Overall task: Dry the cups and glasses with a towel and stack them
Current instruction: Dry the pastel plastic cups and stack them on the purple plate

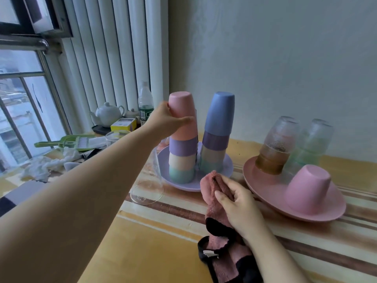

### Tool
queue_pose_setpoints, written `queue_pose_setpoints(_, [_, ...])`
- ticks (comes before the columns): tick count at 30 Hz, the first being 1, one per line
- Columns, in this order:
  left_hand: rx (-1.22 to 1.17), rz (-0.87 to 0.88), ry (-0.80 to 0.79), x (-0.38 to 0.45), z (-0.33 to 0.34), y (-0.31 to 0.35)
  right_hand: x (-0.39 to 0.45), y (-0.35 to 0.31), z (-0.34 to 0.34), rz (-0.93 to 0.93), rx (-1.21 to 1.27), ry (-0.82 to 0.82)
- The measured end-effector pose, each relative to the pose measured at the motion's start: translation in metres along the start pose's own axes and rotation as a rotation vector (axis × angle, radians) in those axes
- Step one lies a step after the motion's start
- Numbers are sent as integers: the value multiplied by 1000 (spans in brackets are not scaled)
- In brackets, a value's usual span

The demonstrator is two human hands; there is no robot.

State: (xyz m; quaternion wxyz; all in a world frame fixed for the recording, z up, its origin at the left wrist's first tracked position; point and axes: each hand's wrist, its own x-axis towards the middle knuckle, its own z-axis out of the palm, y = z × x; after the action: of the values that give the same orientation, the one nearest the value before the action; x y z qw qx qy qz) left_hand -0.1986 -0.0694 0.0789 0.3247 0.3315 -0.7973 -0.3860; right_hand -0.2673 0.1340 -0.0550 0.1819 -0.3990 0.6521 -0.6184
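Two hands busy: left hand [163,119] fingers grasp pink cup [182,113] atop 12 o'clock stack, seating it; right hand [237,205] fingers pinch towel [210,186], ready for drying.

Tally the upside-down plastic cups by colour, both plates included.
Pink cups: 2
Blue cup: 1
Purple cups: 2
Cream cups: 2
Teal cups: 2
Total: 9

Pale grey-blue wall [285,58] stood behind a yellow table [153,252] crossed by brown and cream stripes. White ribbed radiator [114,58] ran up the corner beside a barred window [22,111], which let in flat daylight; a white teapot [108,113] sat near it
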Motion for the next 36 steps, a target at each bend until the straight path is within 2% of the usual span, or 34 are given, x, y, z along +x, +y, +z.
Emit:
queue_pose_setpoints(6, [108,-38,-43,3,3,8,0,3,0,-2,6,3])
queue_pose_setpoints(13, [58,-54,46,-4,10,4,0,4,-1,22,2,12])
queue_pose_setpoints(16, [157,106,203,-25,12,1,0,0,-3,45,-17,14])
queue_pose_setpoints(18, [190,350,327,-47,17,-5,0,-4,-6,66,-26,17])
queue_pose_setpoints(19, [186,453,328,-57,23,-10,0,-6,-8,77,-41,13])
queue_pose_setpoints(21, [159,529,188,-76,38,-18,-1,-11,-15,100,-68,9])
queue_pose_setpoints(23, [144,476,-20,-90,57,-22,-5,-16,-26,109,-63,20])
queue_pose_setpoints(25, [131,424,-165,-99,75,-23,-14,-18,-41,116,-86,62])
queue_pose_setpoints(29, [12,304,-339,-104,113,-14,-38,-8,-86,119,-145,245])
queue_pose_setpoints(33, [-16,287,-476,-102,166,3,-61,13,-123,182,6,472])
queue_pose_setpoints(36, [-8,269,-540,-98,207,19,-64,21,-141,212,69,571])
